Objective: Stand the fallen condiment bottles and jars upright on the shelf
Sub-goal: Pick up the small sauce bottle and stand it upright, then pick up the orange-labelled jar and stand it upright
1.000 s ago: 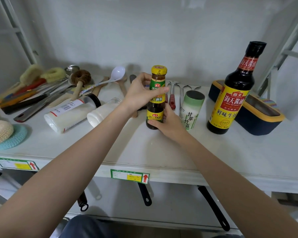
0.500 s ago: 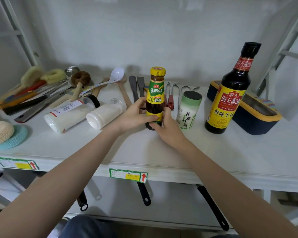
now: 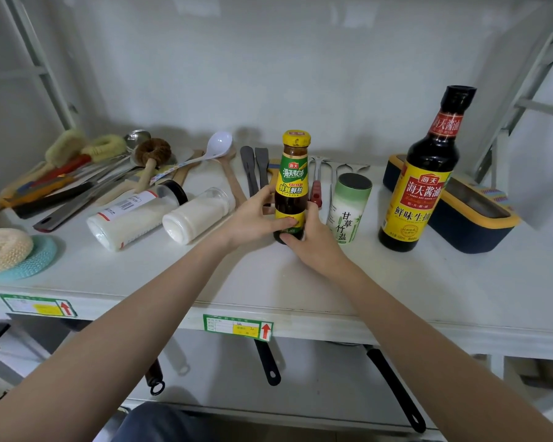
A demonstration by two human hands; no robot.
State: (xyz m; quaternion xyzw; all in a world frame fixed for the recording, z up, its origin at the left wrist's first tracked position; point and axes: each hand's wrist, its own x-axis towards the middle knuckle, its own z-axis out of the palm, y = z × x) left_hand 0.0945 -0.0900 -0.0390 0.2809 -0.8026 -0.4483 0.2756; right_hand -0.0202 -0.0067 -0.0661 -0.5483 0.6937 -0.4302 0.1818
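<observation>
Glass, dark with sauce, is standing upright at the middle of the shelf (image 3: 396, 282): the small yellow-capped bottle (image 3: 292, 189) is resting on its base, the person cupping its lower part from both sides. A second ago the left hand (image 3: 253, 218) was up at the neck; it has since dropped to the bottom label, its fingers wrapped round the far side and the thumb lying across the front. The right hand (image 3: 313, 247) is closing on the base from the near right. Both are gripping the bottle, though how firmly is hard to say.

That shift looks like steadying before letting go, so this bottle is probably done. Just right of it the green salt can (image 3: 348, 212) is upright, and further right the tall soy bottle (image 3: 422, 173) too. Two white jars (image 3: 134, 215) (image 3: 198, 215) are lying on their sides to the left, mouths turned toward the near edge, side by side; those seem to be what is left.

Whether the base is fully flat is hidden behind the right fingers. Utensils (image 3: 77, 183) are piling up at the far left, too tangled to sort out. A sponge (image 3: 4, 250) at the left edge is cut off. Dark handles on the level below are only partly showing.
</observation>
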